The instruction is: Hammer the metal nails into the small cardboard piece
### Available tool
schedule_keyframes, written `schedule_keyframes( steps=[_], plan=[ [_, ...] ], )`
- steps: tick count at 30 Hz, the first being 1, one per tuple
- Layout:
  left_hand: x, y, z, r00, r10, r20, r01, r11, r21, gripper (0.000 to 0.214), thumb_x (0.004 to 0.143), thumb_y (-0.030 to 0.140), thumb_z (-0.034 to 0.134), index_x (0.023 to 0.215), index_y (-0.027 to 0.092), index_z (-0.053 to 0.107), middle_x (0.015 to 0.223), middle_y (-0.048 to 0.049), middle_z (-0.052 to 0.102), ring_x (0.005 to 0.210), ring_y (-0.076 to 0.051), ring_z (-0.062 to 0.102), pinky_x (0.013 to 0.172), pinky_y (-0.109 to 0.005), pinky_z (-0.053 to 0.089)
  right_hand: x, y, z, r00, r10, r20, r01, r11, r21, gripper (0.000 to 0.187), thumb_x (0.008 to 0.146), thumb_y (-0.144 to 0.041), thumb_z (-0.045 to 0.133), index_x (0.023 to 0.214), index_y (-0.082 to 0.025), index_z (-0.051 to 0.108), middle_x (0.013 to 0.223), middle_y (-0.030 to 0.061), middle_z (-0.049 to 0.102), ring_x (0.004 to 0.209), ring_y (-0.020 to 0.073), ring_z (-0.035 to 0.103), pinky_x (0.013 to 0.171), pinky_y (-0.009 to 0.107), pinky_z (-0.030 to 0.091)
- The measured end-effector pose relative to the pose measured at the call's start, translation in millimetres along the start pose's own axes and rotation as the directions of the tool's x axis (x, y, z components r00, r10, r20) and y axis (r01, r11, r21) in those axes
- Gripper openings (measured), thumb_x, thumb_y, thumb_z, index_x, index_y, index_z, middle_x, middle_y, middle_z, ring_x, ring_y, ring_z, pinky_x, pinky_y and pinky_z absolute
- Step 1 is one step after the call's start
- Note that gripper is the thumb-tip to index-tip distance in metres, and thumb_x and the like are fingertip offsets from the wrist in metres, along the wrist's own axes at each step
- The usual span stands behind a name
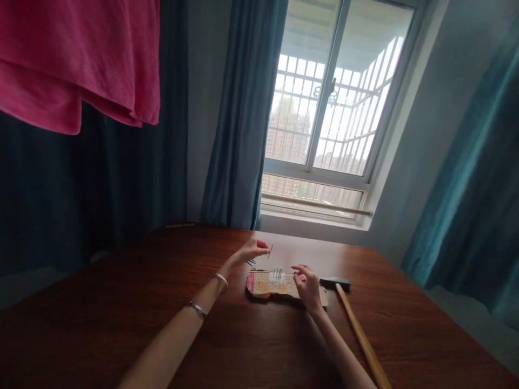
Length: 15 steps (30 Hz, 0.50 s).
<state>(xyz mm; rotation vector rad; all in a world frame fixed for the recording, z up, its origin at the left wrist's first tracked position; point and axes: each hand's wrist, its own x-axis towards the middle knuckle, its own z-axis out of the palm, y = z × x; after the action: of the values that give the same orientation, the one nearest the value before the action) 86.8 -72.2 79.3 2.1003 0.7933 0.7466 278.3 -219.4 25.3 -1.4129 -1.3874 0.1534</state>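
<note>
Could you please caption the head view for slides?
Left hand holding a nail, right hand at a board with upright nails, hammer alongside.

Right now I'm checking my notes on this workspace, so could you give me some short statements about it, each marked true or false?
1. The left hand holds a thin nail. True.
2. Several nails stand upright on the spotted slab. True.
3. A hammer with a wooden handle lies on the table. True.
4. The right hand grips the hammer. False: it is at the right part of the slab, and the hammer lies ungripped.
5. Two bangles circle the right arm. False: they are on the left arm.
6. The pink cloth lies on the table. False: it hangs at the upper left.
</note>
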Motion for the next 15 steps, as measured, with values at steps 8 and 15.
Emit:
schedule_keyframes(
  steps=[8,15],
  plan=[
    [-9,31,54.4,0.979,0.143,0.143,-0.132,0.988,-0.083,0.036,0.069,0.042,0.058,0.080,0.009,0.067,0.068,-0.0032,0.062,0.061,-0.011,0.052,0.053,-0.020,0.037,-2,-14,9,0.980,0.180,0.085,-0.199,0.863,0.464,0.039,0.071,-0.043,0.056,0.095,-0.014,0.066,0.079,0.0062,0.066,0.068,0.0170,0.057,0.046,0.023,0.048],
    [-9,26,65.8,0.965,0.212,0.156,-0.211,0.977,-0.021,0.037,0.071,0.043,0.056,0.080,0.009,0.068,0.068,-0.0041,0.064,0.061,-0.012,0.053,0.053,-0.020,0.037,1,-6,5,0.961,0.271,0.059,-0.265,0.837,0.479,0.039,0.065,-0.045,0.062,0.086,-0.012,0.069,0.078,0.0075,0.068,0.069,0.0179,0.059,0.045,0.022,0.047]
  ],
)
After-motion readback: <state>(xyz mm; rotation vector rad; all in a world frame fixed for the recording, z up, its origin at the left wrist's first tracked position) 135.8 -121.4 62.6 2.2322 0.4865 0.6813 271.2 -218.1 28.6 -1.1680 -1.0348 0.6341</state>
